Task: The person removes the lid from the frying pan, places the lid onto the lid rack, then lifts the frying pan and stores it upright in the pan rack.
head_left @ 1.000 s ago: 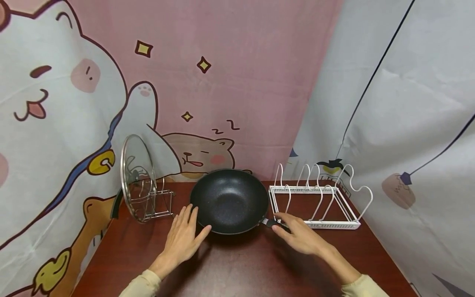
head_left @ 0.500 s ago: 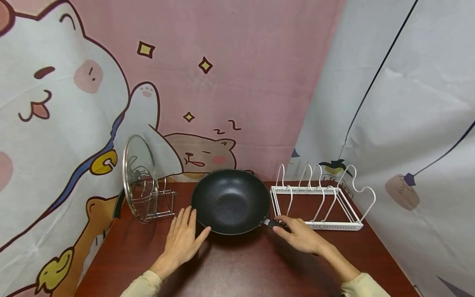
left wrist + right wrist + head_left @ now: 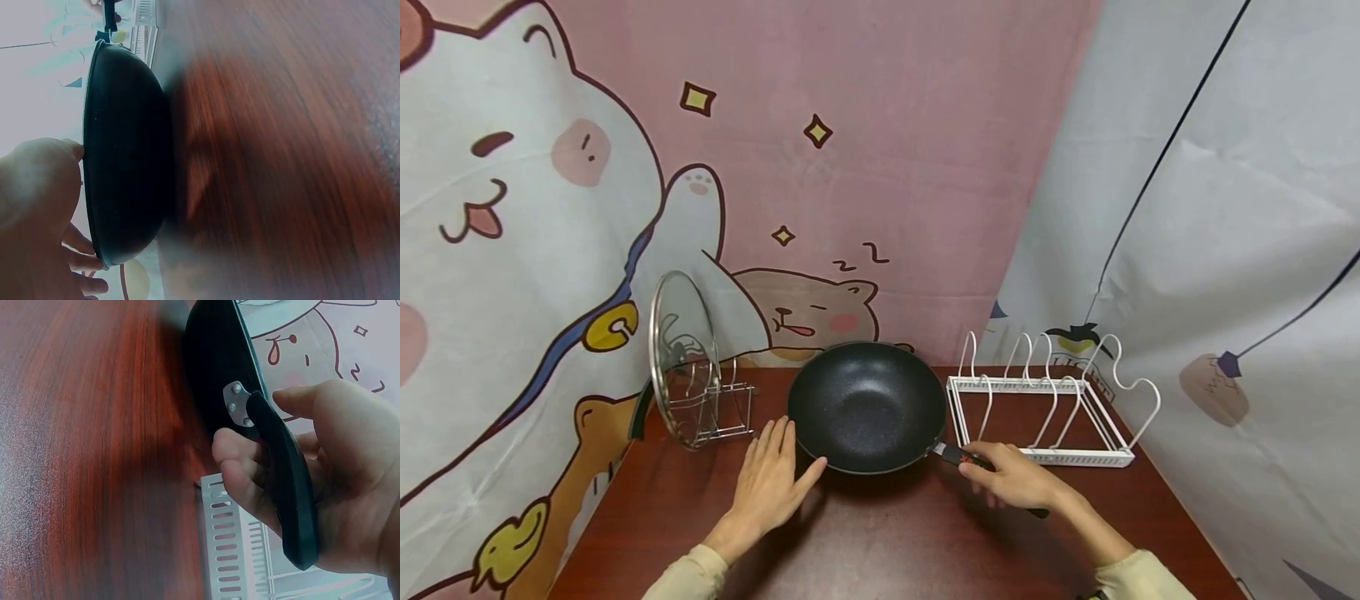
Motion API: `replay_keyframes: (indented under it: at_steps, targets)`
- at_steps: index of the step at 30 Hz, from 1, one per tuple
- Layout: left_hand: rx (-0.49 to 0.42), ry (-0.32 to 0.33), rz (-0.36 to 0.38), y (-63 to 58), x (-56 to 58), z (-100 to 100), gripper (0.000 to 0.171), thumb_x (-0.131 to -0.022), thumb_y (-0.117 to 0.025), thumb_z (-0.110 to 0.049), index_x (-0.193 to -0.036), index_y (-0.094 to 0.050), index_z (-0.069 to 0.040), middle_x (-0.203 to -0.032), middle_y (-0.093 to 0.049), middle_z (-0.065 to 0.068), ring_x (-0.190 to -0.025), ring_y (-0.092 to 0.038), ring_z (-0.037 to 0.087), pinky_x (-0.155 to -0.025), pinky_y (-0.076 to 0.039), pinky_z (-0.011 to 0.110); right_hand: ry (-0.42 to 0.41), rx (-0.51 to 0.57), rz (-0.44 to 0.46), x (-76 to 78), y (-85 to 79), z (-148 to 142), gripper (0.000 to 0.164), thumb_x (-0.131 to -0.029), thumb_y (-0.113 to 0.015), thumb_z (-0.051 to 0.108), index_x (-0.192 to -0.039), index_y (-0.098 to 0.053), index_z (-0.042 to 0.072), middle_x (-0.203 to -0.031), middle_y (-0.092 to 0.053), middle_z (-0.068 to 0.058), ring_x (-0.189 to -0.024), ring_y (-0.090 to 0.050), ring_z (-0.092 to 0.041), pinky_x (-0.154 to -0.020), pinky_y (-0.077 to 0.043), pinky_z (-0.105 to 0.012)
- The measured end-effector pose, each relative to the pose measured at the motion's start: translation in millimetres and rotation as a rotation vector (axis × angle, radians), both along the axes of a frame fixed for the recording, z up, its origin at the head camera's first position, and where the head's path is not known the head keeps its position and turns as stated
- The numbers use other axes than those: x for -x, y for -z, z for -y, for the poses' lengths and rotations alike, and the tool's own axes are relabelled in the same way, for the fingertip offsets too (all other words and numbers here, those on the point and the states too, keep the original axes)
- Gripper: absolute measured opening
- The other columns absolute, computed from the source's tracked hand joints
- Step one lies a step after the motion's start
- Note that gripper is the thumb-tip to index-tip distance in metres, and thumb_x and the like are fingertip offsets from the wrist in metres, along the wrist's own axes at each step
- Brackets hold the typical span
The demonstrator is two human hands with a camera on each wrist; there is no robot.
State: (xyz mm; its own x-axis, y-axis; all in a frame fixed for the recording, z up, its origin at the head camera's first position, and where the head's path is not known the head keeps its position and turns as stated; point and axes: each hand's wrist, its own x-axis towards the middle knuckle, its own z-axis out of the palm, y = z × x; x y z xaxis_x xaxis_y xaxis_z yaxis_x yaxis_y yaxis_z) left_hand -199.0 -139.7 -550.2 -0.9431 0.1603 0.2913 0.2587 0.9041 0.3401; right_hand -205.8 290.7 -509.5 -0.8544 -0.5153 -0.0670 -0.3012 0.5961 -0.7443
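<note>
A black wok (image 3: 867, 408) sits on the dark red table in the middle of the head view, its inside facing up. Its black handle (image 3: 289, 487) slants toward my right side. My right hand (image 3: 1017, 478) grips that handle, with fingers curled beneath it in the right wrist view and the thumb along its upper side. On the wok's near left edge lies my left hand (image 3: 766, 483), fingers straight and spread, thumb tip right at the rim in the left wrist view.
A white rack (image 3: 1075, 456) with upright loops stands behind my right hand. To the left, a glass lid (image 3: 681, 367) with a metal rim leans upright in a silver wire stand (image 3: 730, 433). Printed cloth (image 3: 917, 167) hangs behind the table.
My right hand has slid slightly right and down along the handle, and its fingers now wrap under it. The left hand and the wok keep their places; the head view shifts slightly.
</note>
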Motion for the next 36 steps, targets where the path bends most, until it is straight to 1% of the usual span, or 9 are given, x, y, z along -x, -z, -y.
replay_keyframes:
  at_steps: [5, 9, 11, 13, 16, 20, 23, 30, 36]
  targets:
    - [-0.003, 0.004, -0.007, -0.1, 2.0, 0.8, 0.093, -0.108, -0.067, -0.062, -0.165, -0.047, 0.009, -0.171, -0.05, 0.03, -0.163, -0.045, 0.053, -0.128, -0.041, 0.075, -0.009, 0.008, 0.048, 1.2, 1.9, -2.6, 0.038, -0.118, -0.062, 0.032, -0.139, -0.066, 0.002, -0.084, -0.077, -0.016, -0.049, -0.07, -0.02, -0.046, -0.059, -0.042]
    - [-0.003, 0.01, -0.006, -0.1, 3.5, 1.7, 0.092, -0.107, -0.068, -0.062, -0.165, -0.048, 0.007, -0.172, -0.05, 0.029, -0.162, -0.046, 0.053, -0.127, -0.042, 0.075, -0.013, 0.009, 0.069, 0.5, 1.5, -2.4, 0.028, -0.118, -0.061, 0.03, -0.132, -0.067, 0.006, -0.082, -0.075, -0.018, -0.047, -0.07, -0.024, -0.044, -0.058, -0.05]
    - [-0.002, 0.014, -0.006, 0.3, 4.5, 2.5, 0.092, -0.107, -0.068, -0.062, -0.165, -0.048, 0.007, -0.172, -0.05, 0.029, -0.162, -0.046, 0.053, -0.127, -0.042, 0.074, -0.011, 0.01, 0.075, -0.1, 1.4, -2.0, 0.024, -0.118, -0.061, 0.029, -0.129, -0.067, 0.009, -0.081, -0.074, -0.015, -0.045, -0.069, -0.022, -0.044, -0.058, -0.055]
    - [0.001, 0.021, -0.015, 0.5, 6.1, 3.3, 0.091, -0.107, -0.069, -0.061, -0.164, -0.049, 0.007, -0.171, -0.051, 0.029, -0.16, -0.048, 0.053, -0.126, -0.044, 0.073, -0.009, 0.013, 0.083, -0.6, 1.2, -1.7, 0.023, -0.118, -0.061, 0.029, -0.127, -0.068, 0.009, -0.079, -0.073, -0.013, -0.044, -0.067, -0.019, -0.043, -0.057, -0.058]
    - [0.001, 0.025, -0.019, 0.0, 8.9, 4.5, 0.09, -0.107, -0.069, -0.061, -0.163, -0.05, 0.007, -0.17, -0.051, 0.03, -0.157, -0.051, 0.053, -0.124, -0.046, 0.073, -0.001, 0.019, 0.088, -1.0, 1.2, -1.3, 0.023, -0.118, -0.062, 0.03, -0.127, -0.068, 0.01, -0.076, -0.072, -0.011, -0.044, -0.065, -0.014, -0.041, -0.057, -0.054]
    - [-0.004, 0.029, -0.006, -2.0, 12.0, 6.1, 0.09, -0.106, -0.071, -0.061, -0.163, -0.051, 0.007, -0.171, -0.051, 0.029, -0.155, -0.054, 0.053, -0.122, -0.048, 0.073, 0.009, 0.027, 0.088, -1.8, 1.8, -0.1, 0.023, -0.117, -0.063, 0.031, -0.128, -0.069, 0.011, -0.074, -0.071, -0.011, -0.042, -0.061, -0.011, -0.038, -0.054, -0.04]
    - [-0.003, 0.034, 0.005, -2.9, 13.8, 8.1, 0.091, -0.106, -0.071, -0.062, -0.163, -0.051, 0.006, -0.171, -0.05, 0.029, -0.155, -0.055, 0.053, -0.121, -0.048, 0.074, 0.009, 0.04, 0.096, -3.0, 3.0, 0.7, 0.021, -0.117, -0.063, 0.031, -0.126, -0.069, 0.012, -0.073, -0.069, -0.009, -0.042, -0.059, -0.009, -0.037, -0.051, -0.034]
    - [0.001, 0.051, -0.002, -3.5, 17.6, 12.0, 0.09, -0.106, -0.071, -0.061, -0.163, -0.052, 0.006, -0.171, -0.051, 0.029, -0.154, -0.056, 0.052, -0.121, -0.049, 0.074, -0.001, 0.082, 0.118, -4.8, 6.8, 2.6, 0.018, -0.118, -0.062, 0.029, -0.114, -0.067, 0.012, -0.071, -0.065, -0.003, -0.042, -0.057, -0.008, -0.037, -0.051, -0.032]
    - [0.008, 0.059, 0.007, -3.5, 19.9, 14.7, 0.089, -0.106, -0.072, -0.06, -0.163, -0.052, 0.005, -0.171, -0.05, 0.029, -0.154, -0.056, 0.052, -0.12, -0.05, 0.073, -0.013, 0.104, 0.143, -5.4, 8.4, 5.9, 0.022, -0.117, -0.062, 0.025, -0.103, -0.064, 0.008, -0.07, -0.062, -0.001, -0.042, -0.058, -0.006, -0.038, -0.052, -0.033]
